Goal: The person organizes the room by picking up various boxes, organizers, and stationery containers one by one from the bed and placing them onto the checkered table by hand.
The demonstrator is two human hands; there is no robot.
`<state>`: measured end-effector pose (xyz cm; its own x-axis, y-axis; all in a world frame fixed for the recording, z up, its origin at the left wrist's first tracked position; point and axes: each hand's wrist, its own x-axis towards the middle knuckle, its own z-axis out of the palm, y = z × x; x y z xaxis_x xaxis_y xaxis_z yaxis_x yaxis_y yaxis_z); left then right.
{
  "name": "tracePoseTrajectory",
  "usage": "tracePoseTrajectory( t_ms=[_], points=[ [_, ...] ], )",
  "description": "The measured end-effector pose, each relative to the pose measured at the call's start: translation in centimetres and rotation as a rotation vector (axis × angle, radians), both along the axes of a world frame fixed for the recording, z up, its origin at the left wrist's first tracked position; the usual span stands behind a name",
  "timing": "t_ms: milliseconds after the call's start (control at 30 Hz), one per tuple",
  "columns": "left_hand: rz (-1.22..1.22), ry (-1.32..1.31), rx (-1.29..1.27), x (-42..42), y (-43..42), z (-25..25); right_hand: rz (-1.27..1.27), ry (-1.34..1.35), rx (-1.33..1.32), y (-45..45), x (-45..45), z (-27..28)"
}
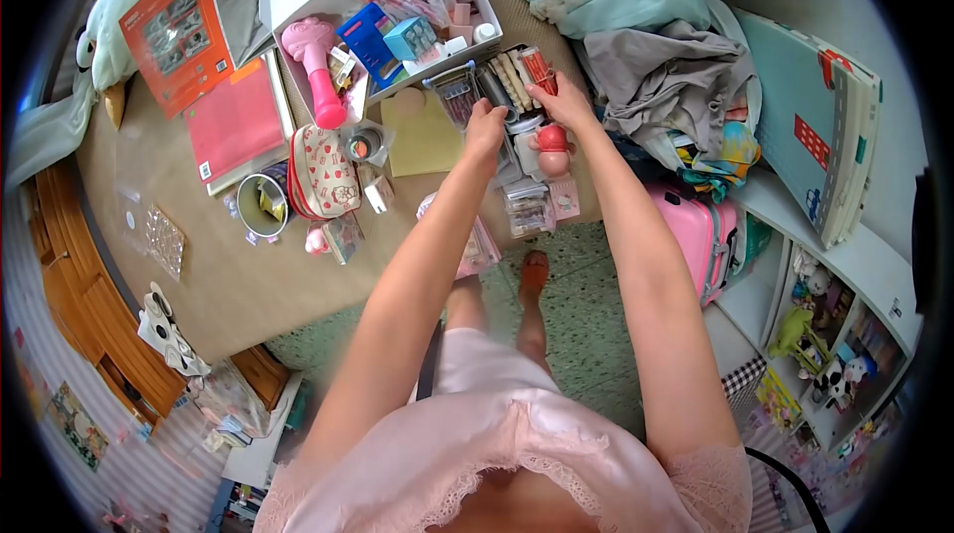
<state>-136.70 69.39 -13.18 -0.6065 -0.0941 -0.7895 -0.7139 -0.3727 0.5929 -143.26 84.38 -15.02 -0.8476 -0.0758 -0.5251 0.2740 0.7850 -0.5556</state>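
Observation:
At the table's near right side, my left hand [486, 128] is curled closed beside a dark-rimmed small box; its fingertips and whatever they grip are hidden. My right hand [564, 102] closes at the lower end of a bundle of red-striped sticks [538, 67]. Beige sticks [511, 78] lie in a row just left of that bundle. A clear case of dark pens or sticks [457, 94] sits left of my left hand. Below my right hand are a red-and-pink rounded container [553, 150] and a clear-lidded white container [527, 149].
A white box [378, 88] full of small bottles and packets stands behind, with a pink hairbrush-like item [316, 66]. A patterned pouch [326, 173], a metal tin [263, 203] and a yellow sheet [420, 141] lie left. Grey cloth [666, 76] and a pink suitcase [686, 230] are right.

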Motion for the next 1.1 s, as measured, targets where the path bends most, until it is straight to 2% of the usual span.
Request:
tracePoseTrajectory(
  t_ms=[133, 167, 200, 267, 400, 467, 567, 633, 767, 867, 1033, 1100],
  points=[
    [-0.012, 0.031, -0.036, -1.1, 0.2, 1.1, -0.04, -0.024, -0.1, 0.3, -0.2, -2.0],
    [-0.015, 0.03, -0.035, -1.4, 0.3, 0.8, -0.052, -0.108, -0.164, 0.5, -0.4, -2.1],
    [-0.015, 0.011, -0.035, -1.9, 0.3, 0.3, -0.062, -0.19, -0.229, 0.5, -0.7, -1.9],
    [-0.017, -0.008, -0.035, -2.3, 0.6, -0.4, -0.083, -0.187, -0.296, 0.3, -0.7, -1.7],
    [0.103, -0.075, -0.054, -2.5, 1.1, 1.2, -0.186, -0.27, -0.392, 0.0, -0.6, 0.9],
    [0.156, -0.091, -0.038, -2.3, 1.0, 1.1, -0.212, -0.267, -0.417, -0.1, -0.5, 1.8],
    [0.052, -0.033, -0.057, -2.4, 0.8, -0.4, -0.235, -0.234, -0.413, 0.4, -0.5, 1.3],
    [-0.005, -0.036, 0.048, -2.5, 0.7, -0.1, -0.233, -0.206, -0.42, 0.5, -0.5, 1.5],
    [-0.004, -0.003, 0.1, -1.9, 0.8, 1.8, -0.211, -0.175, -0.391, 0.8, -0.4, 3.4],
    [0.006, 0.049, 0.097, -1.5, 0.8, 2.4, -0.2, -0.098, -0.412, 0.8, -0.2, 4.3],
    [-0.023, 0.067, -0.015, -1.2, 0.6, 4.1, -0.209, -0.077, -0.373, 1.3, 0.4, 2.5],
    [-0.029, 0.078, -0.026, -1.0, 0.5, 4.2, -0.26, -0.006, -0.466, 1.0, 0.8, 2.5]
  ],
)
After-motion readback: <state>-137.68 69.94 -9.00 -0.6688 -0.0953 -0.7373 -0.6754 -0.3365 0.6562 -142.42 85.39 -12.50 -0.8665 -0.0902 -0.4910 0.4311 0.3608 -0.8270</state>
